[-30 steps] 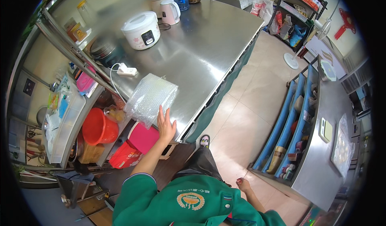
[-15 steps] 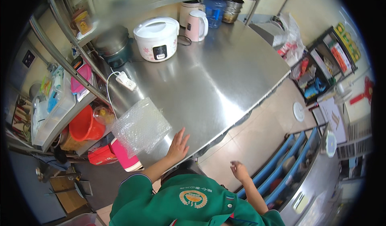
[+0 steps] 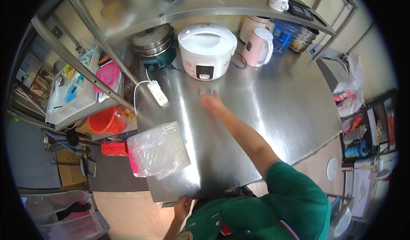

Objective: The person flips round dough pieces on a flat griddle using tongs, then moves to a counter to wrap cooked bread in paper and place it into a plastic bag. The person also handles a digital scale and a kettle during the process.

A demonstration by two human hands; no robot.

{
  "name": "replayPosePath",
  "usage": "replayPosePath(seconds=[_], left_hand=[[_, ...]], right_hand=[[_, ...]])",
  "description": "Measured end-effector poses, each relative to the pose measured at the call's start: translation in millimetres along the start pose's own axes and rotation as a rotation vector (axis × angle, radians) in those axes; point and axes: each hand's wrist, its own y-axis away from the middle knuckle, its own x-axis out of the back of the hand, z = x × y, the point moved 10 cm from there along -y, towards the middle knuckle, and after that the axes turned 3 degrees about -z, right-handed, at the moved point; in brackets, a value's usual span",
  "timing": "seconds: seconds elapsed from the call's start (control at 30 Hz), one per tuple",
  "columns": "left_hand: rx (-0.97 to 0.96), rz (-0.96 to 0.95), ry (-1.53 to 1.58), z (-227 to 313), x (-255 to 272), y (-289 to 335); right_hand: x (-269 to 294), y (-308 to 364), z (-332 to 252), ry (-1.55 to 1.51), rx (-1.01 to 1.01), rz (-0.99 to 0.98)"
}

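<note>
My right hand (image 3: 211, 102) reaches far over the steel table, open, fingers stretched out toward a white rice cooker (image 3: 206, 52) with a flower print and closed lid. A small gap lies between the fingertips and the cooker's front. Nothing shows in this hand. At the table's near edge is my left hand (image 3: 183, 206), low beside my body; its fingers are too unclear to read. Between the two hands and to the left, a sheet of bubble wrap (image 3: 160, 150) lies on the table, overhanging its left edge. A white power strip (image 3: 158, 93) lies left of my right hand.
A green electric pot (image 3: 154, 48) stands left of the cooker; a pink kettle (image 3: 259, 48) and a blue water jug (image 3: 283, 35) stand right. Overhead runs a steel shelf (image 3: 230, 6) with a white mug (image 3: 278, 1). Metal posts and a red bucket (image 3: 103, 120) are at left.
My right hand has swung from above the floor to over the table, near the cooker. The left hand has drawn back from the tabletop to the near edge. The view has turned.
</note>
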Motion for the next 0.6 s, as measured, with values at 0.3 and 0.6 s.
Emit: replayPosePath(seconds=[0.3, 0.6], left_hand=[[0.604, 0.153, 0.825, -105, -150, 165], [0.842, -0.026, 0.487, -64, -174, 123]], right_hand=[[-34, -207, -74, -0.245, -0.062, -0.004], [65, -137, -176, 0.430, 0.566, 0.071]])
